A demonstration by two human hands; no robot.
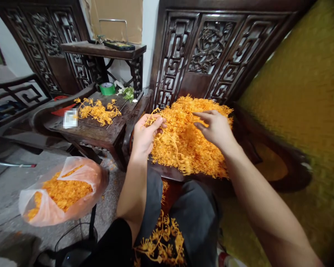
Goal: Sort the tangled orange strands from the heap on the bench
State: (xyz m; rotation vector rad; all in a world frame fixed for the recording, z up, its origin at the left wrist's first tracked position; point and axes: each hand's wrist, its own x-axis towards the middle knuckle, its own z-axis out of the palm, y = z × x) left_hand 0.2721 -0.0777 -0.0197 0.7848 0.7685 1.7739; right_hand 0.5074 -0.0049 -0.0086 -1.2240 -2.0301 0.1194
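My left hand (147, 134) is closed, thumb against fingers, on an orange branched plastic sprig (153, 118). Thin strands trail from that grip over a large heap of similar orange sprigs (189, 105) piled on a dark wooden seat. Above the right part of the heap hovers my right hand (216, 129), its fingers stretched out and apart, with nothing visible in them. More orange sprigs (164, 237) lie low down, around and between my legs.
Left on the floor stands a plastic bag (100, 178) filled with orange pieces. A wooden side table (94, 137) carries loose sprigs (97, 111), green tape (107, 88) and a white-green sprig (128, 92). A phone (119, 45) lies on the higher stand. Carved chair backs (183, 83) rise behind.
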